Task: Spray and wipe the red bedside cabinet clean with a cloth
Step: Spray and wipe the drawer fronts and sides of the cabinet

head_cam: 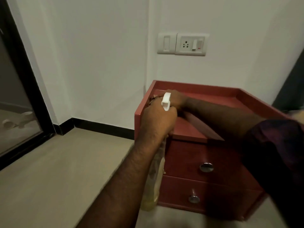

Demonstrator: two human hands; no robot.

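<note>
I see the red cabinet (pixel 189 153) at 4 o'clock in my view: matte, with a raised rim round its top and two drawers with chrome knobs (pixel 206 167), front facing 7 o'clock. The left hand (pixel 158 119) grips the neck of a spray bottle (pixel 154 178) at the cabinet's front left corner, long axis upright, white head (pixel 166 101) toward 12, yellowish base at 6. The right hand (pixel 176 98) rests on the top's far left corner beside what looks like cloth (pixel 152 100); I cannot tell whether it grips.
</note>
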